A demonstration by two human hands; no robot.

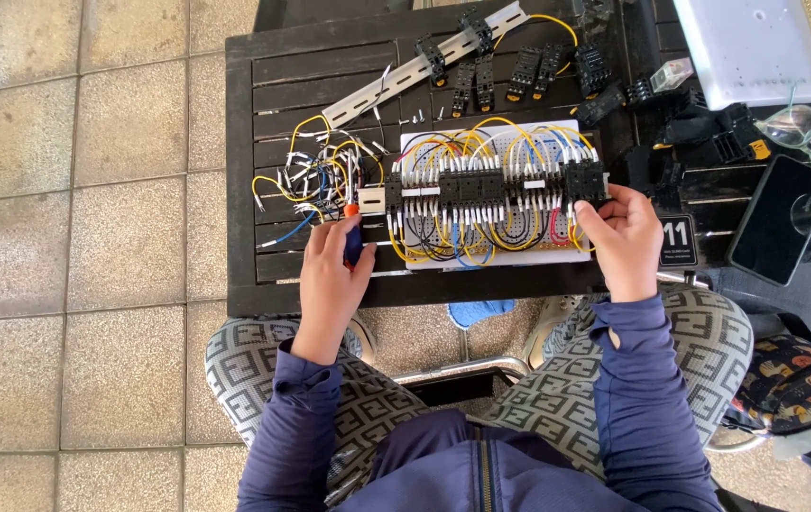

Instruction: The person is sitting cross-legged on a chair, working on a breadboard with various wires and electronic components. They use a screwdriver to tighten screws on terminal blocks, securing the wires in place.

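Fingers: left hand (330,275) wraps screwdriver (352,237); right hand (626,237) pinches black relay row (491,185) on perforated board (557,248).

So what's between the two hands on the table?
In the head view, a white wiring board lies between the left hand and right hand, crossed by black relay blocks and yellow wires.

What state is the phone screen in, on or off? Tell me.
Off: the phone lies face up on the slatted table, its screen plain dark.
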